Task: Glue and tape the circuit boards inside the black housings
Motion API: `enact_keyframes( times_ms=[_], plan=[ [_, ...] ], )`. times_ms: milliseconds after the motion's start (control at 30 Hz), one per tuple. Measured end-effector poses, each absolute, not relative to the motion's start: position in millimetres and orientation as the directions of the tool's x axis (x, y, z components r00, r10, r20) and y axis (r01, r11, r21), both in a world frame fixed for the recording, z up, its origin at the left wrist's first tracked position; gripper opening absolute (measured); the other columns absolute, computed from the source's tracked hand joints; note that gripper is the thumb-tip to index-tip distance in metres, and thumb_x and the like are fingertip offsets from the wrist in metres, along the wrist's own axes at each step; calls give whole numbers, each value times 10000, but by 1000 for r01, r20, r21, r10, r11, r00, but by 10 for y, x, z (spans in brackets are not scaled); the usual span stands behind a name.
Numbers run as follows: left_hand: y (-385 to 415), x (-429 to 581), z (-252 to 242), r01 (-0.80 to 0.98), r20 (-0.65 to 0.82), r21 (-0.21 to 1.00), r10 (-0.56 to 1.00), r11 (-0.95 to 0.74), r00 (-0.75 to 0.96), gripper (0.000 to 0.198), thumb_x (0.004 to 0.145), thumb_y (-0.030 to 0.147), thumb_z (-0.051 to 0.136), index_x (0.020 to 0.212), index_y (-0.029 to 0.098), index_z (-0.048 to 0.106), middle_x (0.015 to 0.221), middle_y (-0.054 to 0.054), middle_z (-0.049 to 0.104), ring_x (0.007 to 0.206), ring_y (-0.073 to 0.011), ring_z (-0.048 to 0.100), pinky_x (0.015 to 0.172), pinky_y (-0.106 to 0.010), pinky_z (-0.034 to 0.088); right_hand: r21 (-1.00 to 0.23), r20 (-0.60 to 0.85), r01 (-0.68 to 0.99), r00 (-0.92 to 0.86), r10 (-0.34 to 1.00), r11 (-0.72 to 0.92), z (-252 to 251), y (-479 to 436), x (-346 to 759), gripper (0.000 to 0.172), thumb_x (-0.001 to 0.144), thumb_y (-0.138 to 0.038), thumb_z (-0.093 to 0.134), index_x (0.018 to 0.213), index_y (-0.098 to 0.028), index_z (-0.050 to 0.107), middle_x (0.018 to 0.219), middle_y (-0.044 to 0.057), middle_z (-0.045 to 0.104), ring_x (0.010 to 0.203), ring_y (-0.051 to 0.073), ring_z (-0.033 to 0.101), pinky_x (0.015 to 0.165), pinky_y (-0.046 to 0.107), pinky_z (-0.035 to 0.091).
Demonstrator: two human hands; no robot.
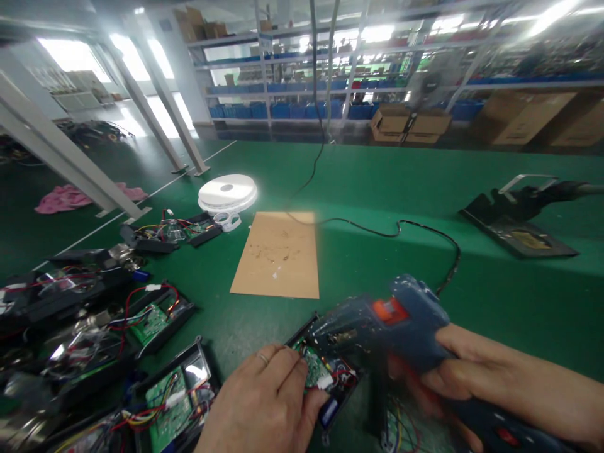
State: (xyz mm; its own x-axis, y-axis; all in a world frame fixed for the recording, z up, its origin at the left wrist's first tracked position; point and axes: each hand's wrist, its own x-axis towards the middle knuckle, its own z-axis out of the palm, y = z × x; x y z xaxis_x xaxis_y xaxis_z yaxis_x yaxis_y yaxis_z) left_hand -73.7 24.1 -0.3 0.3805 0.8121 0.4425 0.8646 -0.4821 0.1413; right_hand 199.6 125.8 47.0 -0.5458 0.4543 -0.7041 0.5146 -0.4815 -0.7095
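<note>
My right hand [476,377] is wrapped round the grip of a dark blue hot glue gun [391,324] with an orange switch; its nozzle points left and down at an open black device tray [325,371] holding a green circuit board and red wires. My left hand [264,399], a ring on one finger, lies on that tray's near-left edge, fingers curled and pressing it against the green table [401,201]. The gun is blurred by motion. Its black cord [401,228] runs back across the table.
Several more open trays with circuit boards and wires [165,318] lie along the left. A brown cardboard sheet [278,255] lies ahead, a white tape roll [227,192] behind it. A black stand [519,217] sits at the far right. Shelving and boxes fill the background.
</note>
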Motion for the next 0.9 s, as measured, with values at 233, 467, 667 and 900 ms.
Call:
enact_keyframes(
  times_ms=[233, 467, 667, 900],
  plan=[
    [238, -751, -5, 867, 416, 147, 825, -477, 383, 403, 1050, 287, 356, 954, 161, 726, 912, -40, 763, 835, -203, 722, 790, -336, 642, -726, -688, 534, -557, 466, -433, 423, 1265, 2010, 450, 760, -554, 664, 993, -170, 624, 814, 11, 633, 566, 117, 590, 544, 237, 447],
    [245, -740, 11, 869, 416, 161, 831, -469, 371, 379, 1042, 285, 378, 966, 159, 727, 924, -42, 766, 835, -208, 725, 781, -339, 648, -710, -704, 539, -548, 452, -452, 408, 1260, 2047, 426, 720, -572, 690, 938, -209, 649, 780, -5, 623, 570, 135, 599, 549, 252, 450],
    [229, -742, 9, 875, 410, 151, 835, -459, 367, 394, 1044, 290, 368, 962, 157, 731, 921, -46, 766, 834, -213, 726, 776, -347, 651, -693, -721, 546, -546, 427, -472, 369, 1233, 2103, 452, 720, -574, 694, 998, -221, 640, 805, 13, 641, 551, 125, 590, 516, 225, 428],
    [215, -734, 1, 871, 424, 164, 830, -463, 362, 385, 1039, 273, 378, 943, 156, 732, 888, -51, 759, 820, -200, 717, 792, -327, 637, -708, -705, 538, -571, 420, -458, 401, 1259, 2092, 436, 760, -583, 700, 1021, -237, 650, 733, -6, 622, 550, 124, 582, 534, 221, 447]
  ],
)
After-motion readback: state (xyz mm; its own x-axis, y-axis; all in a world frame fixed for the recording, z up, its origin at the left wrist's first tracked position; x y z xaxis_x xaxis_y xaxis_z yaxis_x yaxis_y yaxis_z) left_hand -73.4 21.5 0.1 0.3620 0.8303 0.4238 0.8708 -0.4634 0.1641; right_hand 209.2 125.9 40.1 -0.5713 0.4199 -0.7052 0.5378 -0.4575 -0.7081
